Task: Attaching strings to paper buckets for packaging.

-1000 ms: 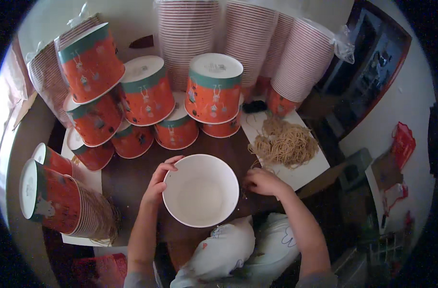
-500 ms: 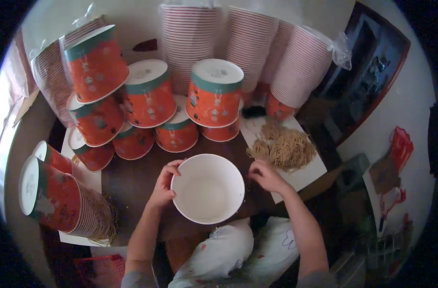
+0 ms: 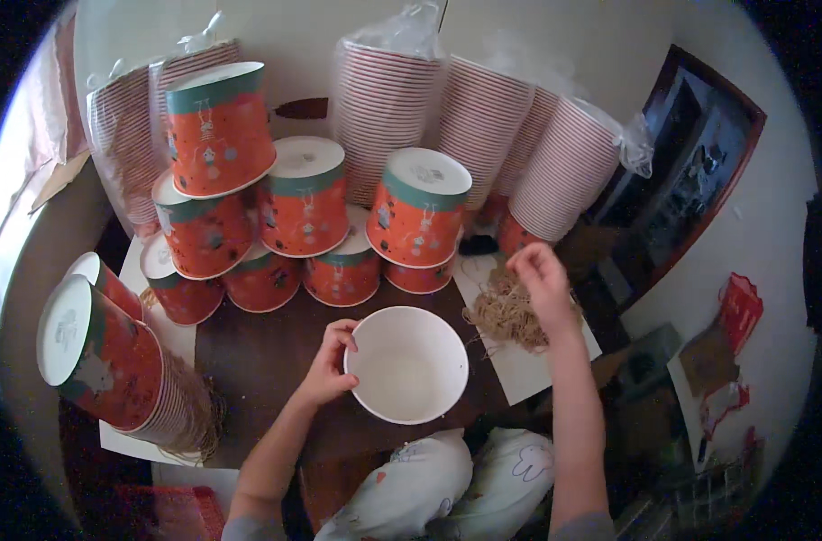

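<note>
A round white paper bowl [image 3: 407, 364], open side up and empty inside, was set on the dark brown wooden table [image 3: 258, 347]. Its left rim was gripped by the left hand [image 3: 328, 362], thumb inside the rim and fingers curled around the outer wall. To the right, on a white sheet of paper [image 3: 528, 374], a loose heap of tan rubber bands [image 3: 510, 311] was touched by the right hand [image 3: 539, 275], its fingertips pinched together on the heap's top.

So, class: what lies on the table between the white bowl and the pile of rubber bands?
In the head view, only bare dark table separates the white bowl from the rubber bands.
</note>
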Demonstrator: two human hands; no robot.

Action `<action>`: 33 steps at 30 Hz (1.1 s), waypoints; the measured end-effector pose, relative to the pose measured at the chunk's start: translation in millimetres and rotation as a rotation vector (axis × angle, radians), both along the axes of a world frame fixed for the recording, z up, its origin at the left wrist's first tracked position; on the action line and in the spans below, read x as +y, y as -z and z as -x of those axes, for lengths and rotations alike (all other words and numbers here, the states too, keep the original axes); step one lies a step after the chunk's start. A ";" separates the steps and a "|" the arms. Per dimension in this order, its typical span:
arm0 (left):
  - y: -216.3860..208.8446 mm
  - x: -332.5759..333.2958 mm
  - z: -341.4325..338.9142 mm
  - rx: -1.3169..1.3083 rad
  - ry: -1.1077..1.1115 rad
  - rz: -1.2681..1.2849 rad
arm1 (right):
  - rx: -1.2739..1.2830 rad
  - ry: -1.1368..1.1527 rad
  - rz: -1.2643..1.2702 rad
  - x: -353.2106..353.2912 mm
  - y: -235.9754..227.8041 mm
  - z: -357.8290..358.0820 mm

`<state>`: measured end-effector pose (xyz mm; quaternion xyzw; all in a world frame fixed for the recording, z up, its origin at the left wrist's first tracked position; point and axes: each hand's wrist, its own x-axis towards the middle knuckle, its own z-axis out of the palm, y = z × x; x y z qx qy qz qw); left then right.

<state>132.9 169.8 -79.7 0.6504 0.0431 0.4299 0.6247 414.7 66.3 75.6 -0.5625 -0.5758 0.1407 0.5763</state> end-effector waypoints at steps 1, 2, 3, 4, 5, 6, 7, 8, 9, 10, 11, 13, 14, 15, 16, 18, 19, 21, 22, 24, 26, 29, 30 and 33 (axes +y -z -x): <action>-2.5 -3.5 -2.3 0.014 -0.034 -0.067 | -0.006 -0.011 -0.054 3.8 -17.0 3.0; -4.4 -6.4 -3.8 0.029 -0.068 -0.133 | 0.031 0.000 -0.072 5.7 -31.5 9.7; 5.5 -6.1 -1.9 0.056 -0.076 -0.121 | 0.073 0.000 -0.091 10.4 -44.4 21.5; 5.2 -8.0 -2.8 0.057 -0.080 -0.115 | 0.106 -0.005 -0.106 11.7 -55.0 32.4; 3.6 -10.6 -5.1 0.067 -0.088 -0.154 | 0.108 -0.010 -0.099 11.3 -57.7 41.0; 0.1 -14.6 -5.9 0.078 -0.099 -0.193 | 0.049 -0.035 -0.021 9.2 -59.1 50.8; -2.0 -18.0 -7.2 0.026 -0.047 -0.118 | -0.004 -0.064 0.057 10.2 -54.5 60.9; -1.8 -18.9 -8.1 0.035 -0.060 -0.113 | 0.066 -0.092 0.112 10.0 -43.7 78.1; -3.1 -19.5 -11.1 -0.018 -0.013 -0.029 | -0.081 -0.135 0.057 16.1 -18.2 79.2; -1.8 -17.5 -10.3 -0.067 0.030 0.054 | -0.147 -0.062 0.296 10.2 -14.9 98.1; 6.3 -14.0 -7.2 -0.038 -0.003 0.048 | -0.230 -0.073 0.315 12.0 3.1 107.4; 8.2 -13.3 -4.4 0.002 -0.008 0.130 | -0.394 -0.096 0.384 11.7 32.6 116.6; 8.5 -12.6 -2.4 0.038 -0.010 0.212 | -0.474 -0.116 0.433 11.2 42.7 120.4; 5.6 -13.8 -1.7 0.046 -0.008 0.215 | -0.535 -0.109 0.426 12.5 53.5 122.5; 0.7 -14.5 -1.1 0.065 -0.007 0.242 | -0.526 -0.108 0.431 11.7 60.7 123.5; -0.8 -13.8 -1.3 0.097 -0.006 0.271 | -0.572 -0.107 0.360 12.2 69.3 128.8; 0.2 -13.2 -1.3 0.087 -0.018 0.280 | -0.560 -0.108 0.363 12.6 69.8 131.5; 2.1 -12.4 -1.5 0.090 -0.025 0.288 | -0.562 -0.124 0.372 12.5 65.6 134.8; 1.8 -12.0 -1.4 0.078 -0.030 0.306 | -0.550 -0.120 0.373 12.6 66.5 134.0; -0.7 -12.4 -1.4 0.075 -0.029 0.324 | -0.539 -0.150 0.353 12.1 68.7 131.4; -4.9 -12.9 -0.8 0.095 -0.066 0.337 | -0.520 -0.168 0.351 12.3 70.2 129.6; -4.1 -10.8 0.6 0.044 -0.056 0.336 | -0.529 -0.199 0.335 10.9 69.9 129.9; -8.3 -12.0 0.6 0.042 -0.114 0.312 | -0.556 -0.211 0.321 11.1 69.0 128.9; -11.1 -8.9 8.1 0.109 -0.231 0.056 | -0.475 -0.166 0.257 10.6 56.4 126.2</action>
